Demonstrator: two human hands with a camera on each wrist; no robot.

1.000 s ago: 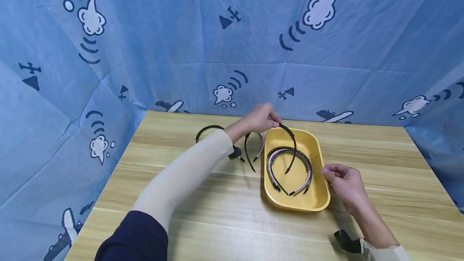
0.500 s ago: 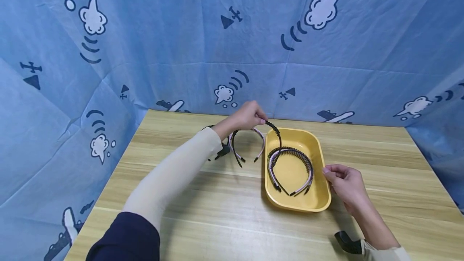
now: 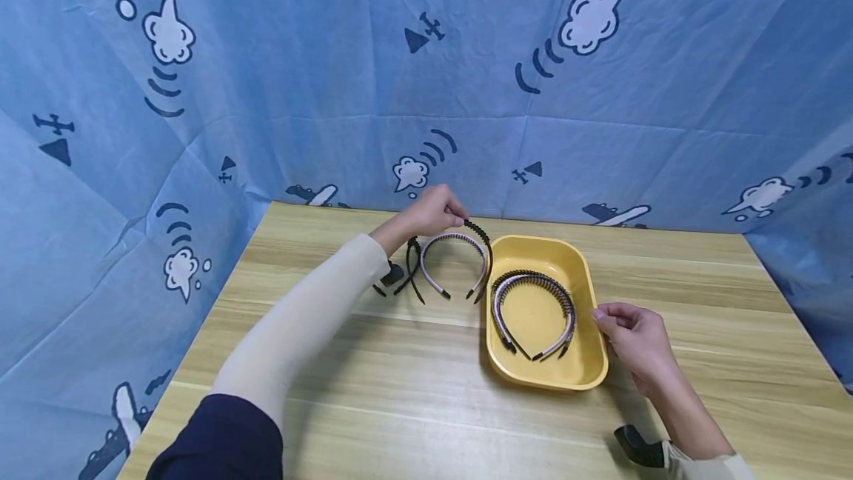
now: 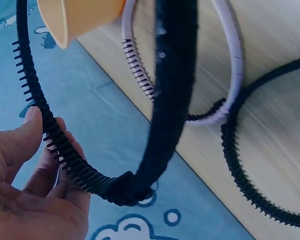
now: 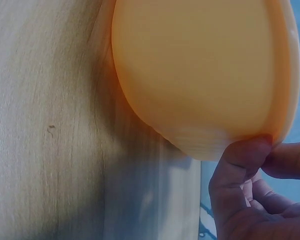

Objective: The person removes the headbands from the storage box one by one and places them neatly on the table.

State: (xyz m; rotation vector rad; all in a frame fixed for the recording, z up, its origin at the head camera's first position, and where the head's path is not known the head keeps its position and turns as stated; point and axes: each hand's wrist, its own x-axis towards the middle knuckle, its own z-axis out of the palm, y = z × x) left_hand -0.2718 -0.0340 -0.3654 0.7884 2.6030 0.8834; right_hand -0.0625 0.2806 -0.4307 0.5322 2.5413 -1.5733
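Observation:
Between thumb and fingers, my left hand (image 3: 429,212) pinches a black toothed headband (image 4: 80,167) near its top, its ends hanging down just left of the yellow basin. Behind it on the table a lilac headband (image 3: 454,236) lies with its arch toward the back wall. A black headband (image 3: 412,272) lies left of that, partly hidden by my left arm. My right hand (image 3: 634,335) pinches the right rim of the yellow basin (image 3: 586,369); the right wrist view shows thumb and finger at the rim (image 5: 270,142). Inside the basin, several black and lilac headbands (image 3: 565,293) lie nested together.
The wooden table (image 3: 413,406) ends at the back against a blue patterned cloth (image 3: 360,95), which also hangs at both sides. Black camera mounts (image 3: 638,445) sit at the wrists.
My left hand has moved left, carrying the black headband from over the basin to beside it, above the lilac headband. The right hand and basin have stayed put.

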